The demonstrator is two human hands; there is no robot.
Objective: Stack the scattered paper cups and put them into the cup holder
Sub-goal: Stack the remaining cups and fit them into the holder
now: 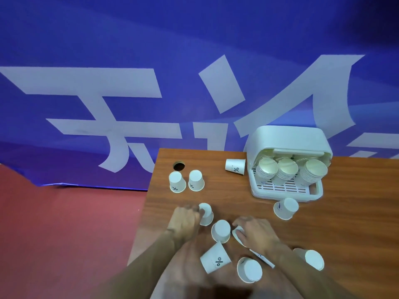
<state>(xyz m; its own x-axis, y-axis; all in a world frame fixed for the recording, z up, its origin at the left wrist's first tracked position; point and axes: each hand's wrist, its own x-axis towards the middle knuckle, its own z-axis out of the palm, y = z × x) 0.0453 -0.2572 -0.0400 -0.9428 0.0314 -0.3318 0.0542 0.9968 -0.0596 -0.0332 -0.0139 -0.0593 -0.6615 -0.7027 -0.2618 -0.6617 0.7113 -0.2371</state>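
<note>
Several white paper cups lie scattered on the wooden table (323, 223). My left hand (185, 221) grips an upside-down cup (206, 213) near the left edge. My right hand (257, 231) is closed on a stack of cups (262, 258) lying on its side under the palm. Between the hands stands an inverted cup (221, 230). The white cup holder (287, 160) at the back right is open, with stacks of cups (287, 169) lying inside.
Two inverted cups (186, 181) stand near a round cable hole (179, 166). One cup (235, 166) lies beside the holder, another (286, 208) in front of it. More cups (216, 258) sit near the front edge. A blue banner hangs behind.
</note>
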